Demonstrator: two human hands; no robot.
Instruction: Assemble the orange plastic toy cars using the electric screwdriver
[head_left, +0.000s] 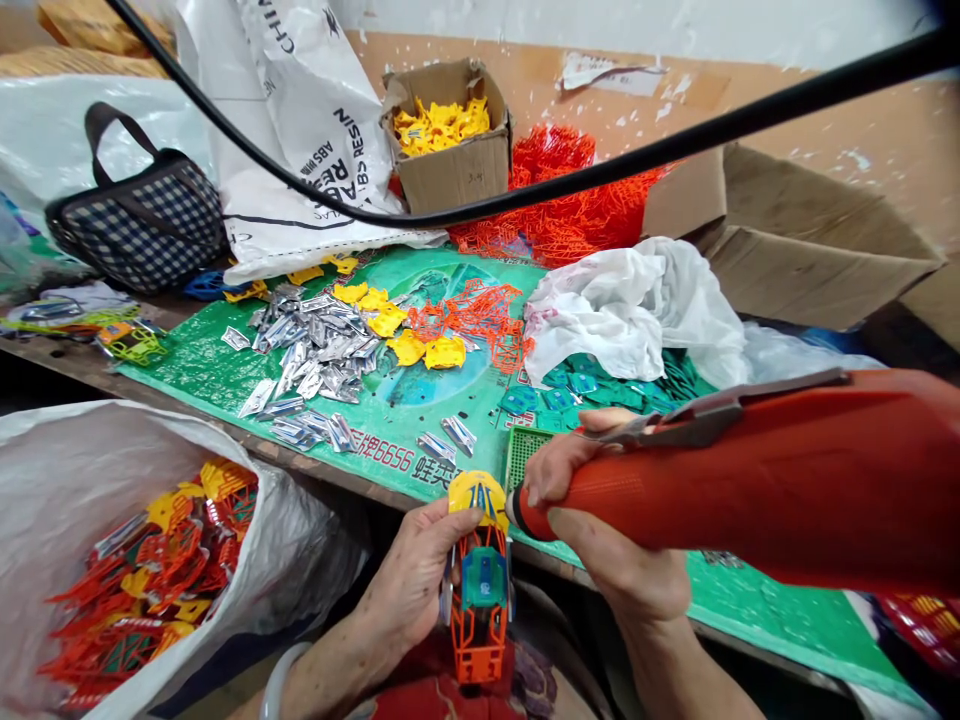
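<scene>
My left hand (411,562) is closed round a toy car body (481,630) with an orange frame, a yellow front piece and a green middle part. Its thumb lies on the yellow piece. My right hand (637,570) grips a red power screwdriver (765,490), whose tip points left and meets the side of the yellow piece; whether it touches a screw is too small to tell. Just behind the tip is a green perforated basket (519,452), partly hidden by the right hand. On the green mat (397,415) lie silver parts (319,340), yellow pieces (442,352) and orange frames (484,310).
At the lower left stands a white sack (300,510) of assembled orange and yellow bodies. Green parts (570,385) lie beside a white plastic bag (600,305). Cardboard boxes (457,180) and a red-orange frame pile (555,225) line the back. A black cable (450,215) crosses overhead.
</scene>
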